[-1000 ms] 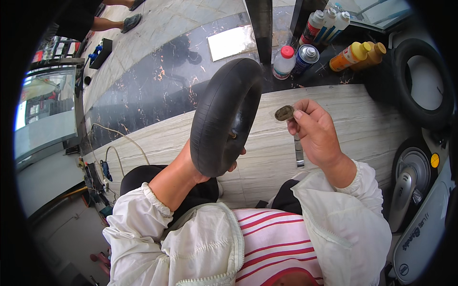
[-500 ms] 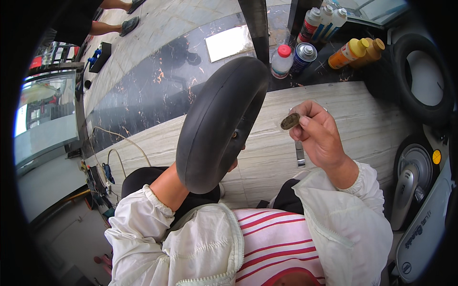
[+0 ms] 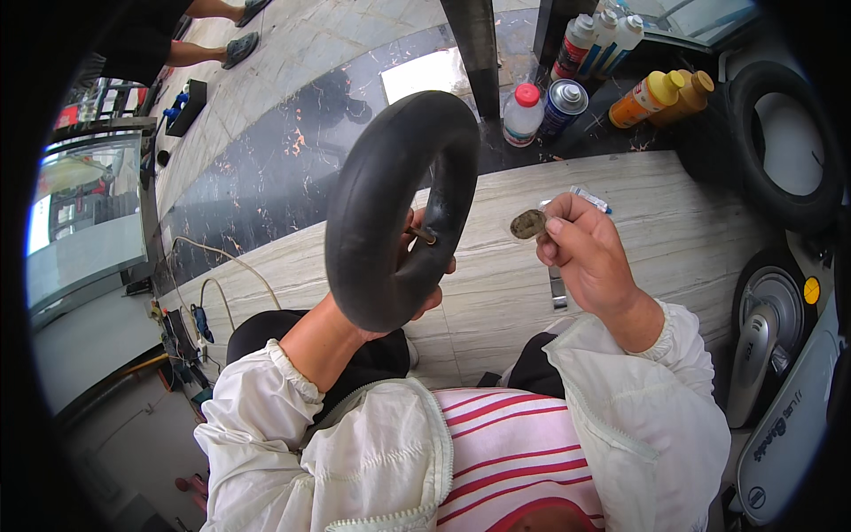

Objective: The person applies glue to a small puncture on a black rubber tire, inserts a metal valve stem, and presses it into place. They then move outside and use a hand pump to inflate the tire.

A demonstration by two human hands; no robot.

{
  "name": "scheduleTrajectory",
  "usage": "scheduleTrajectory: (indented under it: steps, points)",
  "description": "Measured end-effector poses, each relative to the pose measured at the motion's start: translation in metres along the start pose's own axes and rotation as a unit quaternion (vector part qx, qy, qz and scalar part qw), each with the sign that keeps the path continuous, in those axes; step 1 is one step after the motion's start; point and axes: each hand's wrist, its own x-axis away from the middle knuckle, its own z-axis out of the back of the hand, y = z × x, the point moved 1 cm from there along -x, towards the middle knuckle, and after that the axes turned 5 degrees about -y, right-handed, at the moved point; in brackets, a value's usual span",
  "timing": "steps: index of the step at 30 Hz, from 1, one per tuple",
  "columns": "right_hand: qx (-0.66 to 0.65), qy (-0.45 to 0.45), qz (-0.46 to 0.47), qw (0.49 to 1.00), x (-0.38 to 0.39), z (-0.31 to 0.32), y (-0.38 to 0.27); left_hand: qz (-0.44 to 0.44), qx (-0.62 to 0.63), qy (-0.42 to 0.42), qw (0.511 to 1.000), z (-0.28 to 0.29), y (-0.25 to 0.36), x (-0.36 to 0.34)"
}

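Observation:
My left hand [image 3: 428, 300] grips a black rubber inner tube [image 3: 368, 208] from behind, holding it nearly upright; its brass valve [image 3: 422, 235] shows inside the ring, and most of the hand is hidden. To the right, my right hand [image 3: 587, 262] pinches a small oval dark patch [image 3: 527, 225] with a pale rim between thumb and forefinger, apart from the inner tube. On the pale tiles behind that hand lie a small white-and-blue squeeze tube [image 3: 590, 199] and a shiny metal strip [image 3: 558, 297], both partly hidden.
Bottles and spray cans [image 3: 569, 105] stand on the dark stone strip. A tyre [image 3: 747, 133] and scooter parts [image 3: 758, 346] are at right. A glass case [image 3: 84, 222], cords [image 3: 222, 248] and a black box [image 3: 184, 115] are at left. Another person's legs [image 3: 199, 51] show top left.
My left hand has turned the inner tube, so its opening and valve show more than half a second ago. My right hand has shifted slightly, tilting the patch and uncovering more of the squeeze tube.

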Motion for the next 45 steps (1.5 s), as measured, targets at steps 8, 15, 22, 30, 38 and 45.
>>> scheduleTrajectory:
  steps: [8,15,22,30,38,45]
  points:
    - [0.01,0.045,-0.013,0.999,-0.002,0.004,0.004,0.066,0.094,0.09,0.989,0.013,-0.013,-0.003]
    - [0.007,0.058,-0.013,0.998,-0.002,0.005,0.005,0.057,0.123,0.1,0.986,0.012,-0.012,-0.004]
    - [0.002,0.057,-0.014,0.998,-0.003,0.007,0.006,0.052,0.098,0.086,0.99,0.008,-0.012,-0.005]
    - [0.008,0.058,-0.024,0.998,-0.005,0.008,0.007,0.052,0.077,0.087,0.992,0.006,-0.013,-0.006]
    - [0.005,0.058,-0.034,0.998,-0.007,0.009,0.01,0.048,0.061,0.097,0.992,0.008,-0.016,-0.007]
    - [0.008,0.06,-0.04,0.997,-0.009,0.01,0.011,0.054,0.074,0.091,0.992,0.008,-0.016,-0.007]
